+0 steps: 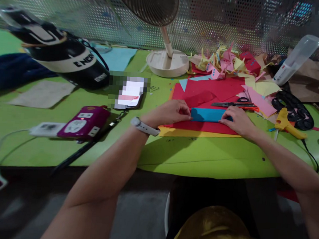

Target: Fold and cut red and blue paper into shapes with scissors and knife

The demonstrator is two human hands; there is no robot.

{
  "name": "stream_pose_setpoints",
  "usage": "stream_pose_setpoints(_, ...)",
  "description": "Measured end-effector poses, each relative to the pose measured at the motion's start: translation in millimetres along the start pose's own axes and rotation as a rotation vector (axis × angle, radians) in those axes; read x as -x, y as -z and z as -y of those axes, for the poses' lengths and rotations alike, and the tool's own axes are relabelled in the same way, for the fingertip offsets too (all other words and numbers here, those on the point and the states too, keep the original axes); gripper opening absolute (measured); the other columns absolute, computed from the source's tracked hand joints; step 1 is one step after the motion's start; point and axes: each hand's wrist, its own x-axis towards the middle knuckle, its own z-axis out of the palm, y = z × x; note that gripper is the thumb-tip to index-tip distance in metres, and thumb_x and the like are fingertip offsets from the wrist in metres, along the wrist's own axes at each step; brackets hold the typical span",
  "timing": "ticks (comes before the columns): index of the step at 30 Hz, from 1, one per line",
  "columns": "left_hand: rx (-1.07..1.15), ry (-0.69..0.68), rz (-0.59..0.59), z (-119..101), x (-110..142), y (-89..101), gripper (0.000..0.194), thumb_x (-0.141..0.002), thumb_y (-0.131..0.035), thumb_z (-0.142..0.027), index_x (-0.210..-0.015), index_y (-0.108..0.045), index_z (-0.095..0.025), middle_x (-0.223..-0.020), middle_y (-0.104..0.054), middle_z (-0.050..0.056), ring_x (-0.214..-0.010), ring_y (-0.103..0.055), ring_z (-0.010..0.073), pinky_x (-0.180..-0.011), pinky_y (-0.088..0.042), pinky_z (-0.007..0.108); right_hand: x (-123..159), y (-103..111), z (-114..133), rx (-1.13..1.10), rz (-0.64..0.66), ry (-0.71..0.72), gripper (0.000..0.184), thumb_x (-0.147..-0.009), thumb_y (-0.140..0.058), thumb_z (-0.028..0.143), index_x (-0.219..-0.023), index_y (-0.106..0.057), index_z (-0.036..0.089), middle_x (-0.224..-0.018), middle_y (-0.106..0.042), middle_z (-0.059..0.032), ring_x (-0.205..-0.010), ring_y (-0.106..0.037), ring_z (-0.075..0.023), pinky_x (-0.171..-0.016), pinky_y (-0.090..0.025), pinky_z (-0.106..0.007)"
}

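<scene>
A folded strip of blue paper (pixel 205 115) lies over sheets of red paper (pixel 213 90), with a yellow sheet (pixel 199 134) showing under their front edge. At the strip's left end, my left hand (pixel 173 111) has its fingers closed on the paper; a pale watch band is on that wrist. My right hand (pixel 237 119) pinches the strip's right end between thumb and fingers. Just beyond the right hand lies a utility knife (pixel 231 104), and the orange-red handles of what look like scissors (pixel 251 107) show beside it.
To the right are a yellow glue gun (pixel 287 123), a black coiled item (pixel 299 111) and a clear bottle (pixel 297 60). Paper scraps (pixel 226 62) pile up behind. A fan base (pixel 167 63), phone (pixel 131 92), purple power socket (pixel 84 123) and black bottle (pixel 68 58) stand leftward.
</scene>
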Motion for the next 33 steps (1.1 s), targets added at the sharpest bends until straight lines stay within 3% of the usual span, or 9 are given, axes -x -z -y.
stream_pose_setpoints(2,-0.091,0.014,-0.08,-14,3,-3.8,0.02,-0.081,-0.06,-0.039,-0.071,-0.065,-0.022,-0.078,-0.066,0.004,-0.069,-0.061,0.0189,-0.066,-0.048,0.034,0,0,1,-0.007,-0.001,-0.005,0.011,-0.085,-0.065,0.027,-0.076,-0.066,0.02,-0.085,-0.063,-0.0062,-0.085,-0.058,-0.0215,-0.078,-0.043,-0.035)
stream_pose_setpoints(3,-0.179,0.012,-0.178,-23,4,-8.3,0.021,-0.085,-0.056,-0.039,-0.078,-0.066,-0.022,-0.084,-0.067,0.006,-0.076,-0.063,0.0219,-0.071,-0.049,0.038,0,0,1,-0.006,-0.001,-0.006,0.011,-0.085,-0.065,0.027,-0.077,-0.067,0.02,-0.085,-0.063,-0.006,-0.086,-0.058,-0.0214,-0.077,-0.043,-0.035)
stream_pose_setpoints(5,-0.284,-0.022,-0.361,-45,7,-23.2,0.03,-0.094,-0.045,-0.041,-0.107,-0.064,-0.023,-0.111,-0.066,0.01,-0.104,-0.061,0.0277,-0.091,-0.045,0.047,0,-1,2,0.01,0.006,-0.018,0.01,-0.084,-0.065,0.026,-0.078,-0.068,0.019,-0.085,-0.064,-0.0063,-0.086,-0.058,-0.0213,-0.078,-0.043,-0.034)
stream_pose_setpoints(6,-0.271,-0.087,-0.36,-55,9,-33.1,0.039,-0.095,-0.041,-0.046,-0.124,-0.056,-0.025,-0.128,-0.06,0.011,-0.118,-0.055,0.0278,-0.1,-0.04,0.047,0,-1,3,0.024,0.011,-0.025,0.009,-0.084,-0.065,0.025,-0.079,-0.068,0.018,-0.086,-0.064,-0.007,-0.086,-0.058,-0.0214,-0.078,-0.043,-0.034)
stream_pose_setpoints(8,-0.27,-0.261,-0.241,-73,13,-54.5,0.064,-0.094,-0.036,-0.059,-0.144,-0.034,-0.019,-0.148,-0.043,0.014,-0.139,-0.036,0.0284,-0.114,-0.025,0.048,0,-1,3,0.046,0.02,-0.032,0.009,-0.084,-0.063,0.021,-0.082,-0.069,0.015,-0.088,-0.065,-0.0088,-0.087,-0.058,-0.0215,-0.079,-0.043,-0.034)
stream_pose_setpoints(10,-0.275,-0.311,-0.138,-83,17,-72.5,0.085,-0.089,-0.034,-0.069,-0.151,-0.017,-0.012,-0.154,-0.03,0.019,-0.146,-0.02,0.0295,-0.117,-0.017,0.048,0,0,3,0.05,0.018,-0.024,0.008,-0.084,-0.062,0.018,-0.082,-0.069,0.015,-0.089,-0.066,-0.0093,-0.088,-0.058,-0.0213,-0.081,-0.043,-0.035)
stream_pose_setpoints(12,-0.291,-0.304,-0.1,-85,19,-83.0,0.092,-0.088,-0.031,-0.071,-0.152,-0.009,-0.009,-0.156,-0.021,0.022,-0.147,-0.012,0.0296,-0.118,-0.012,0.048,1,0,2,0.034,0.006,-0.006,0.008,-0.083,-0.062,0.018,-0.08,-0.068,0.017,-0.088,-0.066,-0.0081,-0.088,-0.059,-0.021,-0.082,-0.044,-0.035)
stream_pose_setpoints(27,-0.299,-0.174,-0.035,-84,15,-81.8,0.097,-0.086,-0.022,-0.076,-0.149,-0.024,-0.002,-0.154,-0.024,0.023,-0.146,-0.018,0.03,-0.119,-0.011,0.047,1,2,-2,-0.031,-0.008,0.015,0.014,-0.086,-0.061,0.028,-0.077,-0.067,0.02,-0.085,-0.065,-0.0064,-0.084,-0.059,-0.0207,-0.078,-0.045,-0.035)
stream_pose_setpoints(33,-0.302,-0.14,-0.068,-87,16,-83.1,0.095,-0.085,-0.024,-0.076,-0.149,-0.026,-0.005,-0.154,-0.026,0.022,-0.145,-0.02,0.0307,-0.118,-0.012,0.049,1,4,-1,-0.036,0.007,0.002,0.015,-0.087,-0.061,0.029,-0.078,-0.066,0.018,-0.085,-0.065,-0.0068,-0.085,-0.06,-0.0214,-0.079,-0.046,-0.036)
